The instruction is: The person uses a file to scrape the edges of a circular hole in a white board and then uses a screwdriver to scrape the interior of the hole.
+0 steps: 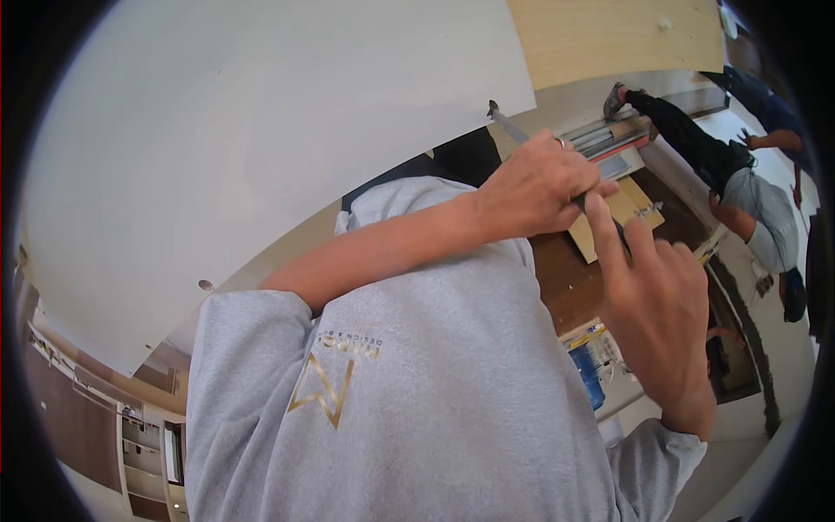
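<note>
A slim hand tool [509,127] with a flat grey metal shaft and a dark handle slants between my hands; its exact kind does not show. Its far end meets a small dark notch [492,106] near the right-hand edge of a large white panel [287,113]. My left hand [544,183], with a ring on one finger, is closed around the tool. My right hand [657,287] grips the dark handle behind it, the index finger lying along it. A second hole [205,284] shows at the panel's near edge, below my left forearm.
A pale wooden board [617,39] lies beyond the white panel. At right, a person in a grey shirt [761,209] and another in dark clothing [770,104] are nearby. Boards with fittings [631,213] and a blue container [587,376] sit below. Shelving [143,452] stands lower left.
</note>
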`<state>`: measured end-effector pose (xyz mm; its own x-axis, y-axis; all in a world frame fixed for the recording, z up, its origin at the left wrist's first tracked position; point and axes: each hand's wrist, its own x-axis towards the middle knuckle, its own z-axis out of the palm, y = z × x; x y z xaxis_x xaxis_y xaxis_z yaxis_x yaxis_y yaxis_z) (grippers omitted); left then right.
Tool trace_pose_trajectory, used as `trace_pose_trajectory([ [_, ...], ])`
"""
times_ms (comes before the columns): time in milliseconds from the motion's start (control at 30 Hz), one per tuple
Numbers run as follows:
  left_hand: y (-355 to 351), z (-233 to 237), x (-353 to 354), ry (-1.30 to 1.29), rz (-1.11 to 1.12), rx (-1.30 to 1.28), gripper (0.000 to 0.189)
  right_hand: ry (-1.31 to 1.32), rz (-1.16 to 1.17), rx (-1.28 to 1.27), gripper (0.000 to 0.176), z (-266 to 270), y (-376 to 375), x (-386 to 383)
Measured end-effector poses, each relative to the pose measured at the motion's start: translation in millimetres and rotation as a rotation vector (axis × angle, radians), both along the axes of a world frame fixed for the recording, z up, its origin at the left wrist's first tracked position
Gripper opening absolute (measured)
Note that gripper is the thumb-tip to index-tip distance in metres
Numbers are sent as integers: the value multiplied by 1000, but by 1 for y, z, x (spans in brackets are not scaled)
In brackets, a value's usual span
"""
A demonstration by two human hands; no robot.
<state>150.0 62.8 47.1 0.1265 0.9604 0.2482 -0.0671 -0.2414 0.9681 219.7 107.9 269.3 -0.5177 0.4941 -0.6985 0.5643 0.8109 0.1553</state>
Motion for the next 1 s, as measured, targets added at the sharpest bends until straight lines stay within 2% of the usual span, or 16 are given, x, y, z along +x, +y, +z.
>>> trace_pose_trajectory([
  [33, -1, -3, 0, 10, -8, -17, 48, -9, 23, 0, 52, -3, 0, 0],
  [133, 9, -8, -3, 26, -21, -29, 48, -24, 40, 13, 63, -6, 0, 6],
  [233, 10, -2, -5, -9, -27, -62, 49, 43, -12, 29, 65, -4, 9, 6],
  [333, 13, 3, -5, -41, -22, -90, 50, 81, -32, 82, 66, 1, 8, 0],
  [733, 5, 5, -12, 30, -67, -80, 45, 13, -59, 5, 64, 6, -3, -11],
  [800, 5, 2, -14, 4, -64, -62, 44, 31, -160, -10, 62, -2, -1, -9],
  [900, 10, -6, -15, 2, -195, -95, 42, 35, -234, -12, 60, -5, -6, 0],
  [1000, 13, -2, -15, 82, -189, -34, 21, 70, -218, 17, 58, -4, -6, 3],
])
